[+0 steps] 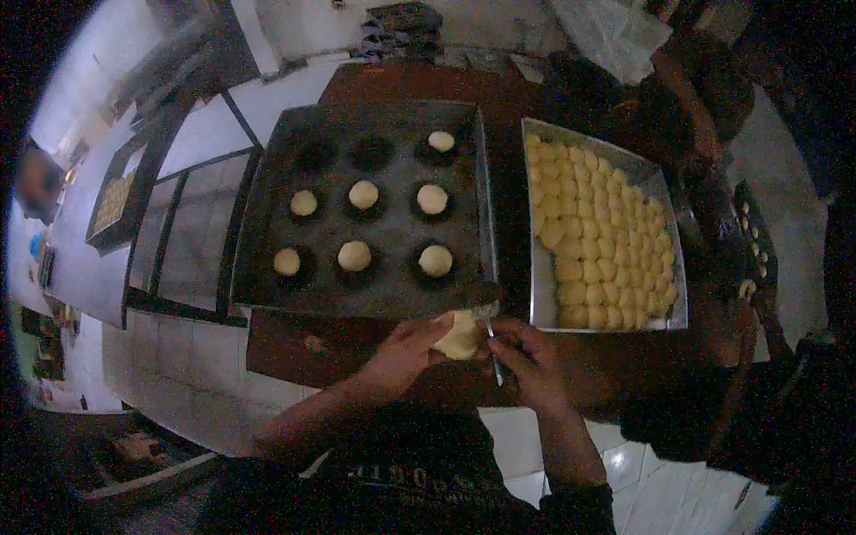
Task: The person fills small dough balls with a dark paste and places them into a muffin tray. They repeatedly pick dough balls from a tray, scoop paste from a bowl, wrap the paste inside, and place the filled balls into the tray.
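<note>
My left hand (409,352) holds a flattened piece of pale dough (460,336) just below the front edge of a dark metal baking tray (394,227). In my right hand (525,354) is a slim metal utensil (495,361), perhaps a spoon or fork, its upper end close to the dough; its head is too blurred to name. Several round dough balls (354,256) sit spaced apart in dark round spots on the tray. Right of it, a shallow metal pan (545,319) holds rows of closely packed yellowish dough pieces (588,247).
Both trays lie on a reddish-brown table (287,348). Another person's arm (689,100) reaches in at the upper right, and more arms are at the right edge, near a dark tray with dough pieces (754,234). Another tray of dough (115,200) stands far left; a person is beyond it.
</note>
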